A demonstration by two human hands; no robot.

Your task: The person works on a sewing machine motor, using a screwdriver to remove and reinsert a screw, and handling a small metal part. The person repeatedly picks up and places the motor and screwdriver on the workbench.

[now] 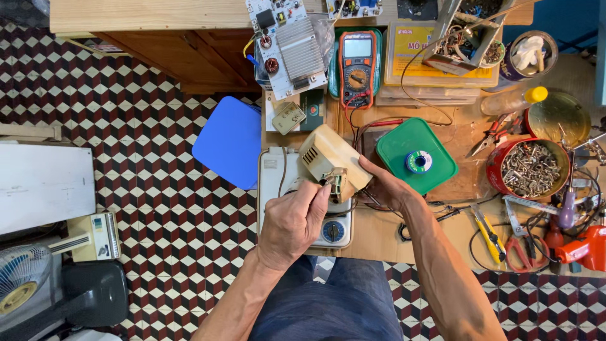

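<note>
Right hand (385, 186) clamps the beige vented housing (333, 159) above the white appliance base (278, 180), left hand (291, 221) fingers pinched at its open underside; best keep housing steady, tug small part gently.

Bare forearms, no sleeves — dark blue trousers; hands ungloved, no rings.
</note>
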